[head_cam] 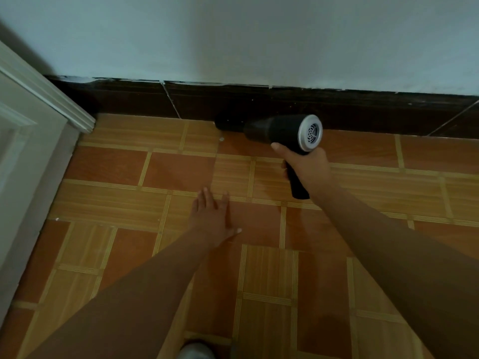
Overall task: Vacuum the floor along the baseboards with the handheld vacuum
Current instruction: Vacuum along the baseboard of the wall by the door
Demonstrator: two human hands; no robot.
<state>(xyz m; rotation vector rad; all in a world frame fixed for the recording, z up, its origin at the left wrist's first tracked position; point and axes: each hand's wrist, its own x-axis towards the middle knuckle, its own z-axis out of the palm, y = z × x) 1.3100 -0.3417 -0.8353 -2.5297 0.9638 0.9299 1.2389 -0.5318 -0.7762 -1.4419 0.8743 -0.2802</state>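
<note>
a pale wall (259, 35) fills twelve o'clock above the orange tiled floor (116, 203). a dark baseboard (129, 99) runs between them, and a white door frame (39, 112) stands at nine o'clock. the black handheld vacuum (280, 130) sits at one o'clock, nozzle against the baseboard; the right hand (308, 167) grips its handle. the left hand (212, 218) rests flat on the tiles, fingers straight.

Left arm extended; left hand (215, 216) palm down, fingers straight. Right arm extended; right hand (308, 167) grips handheld vacuum (280, 130).
</note>
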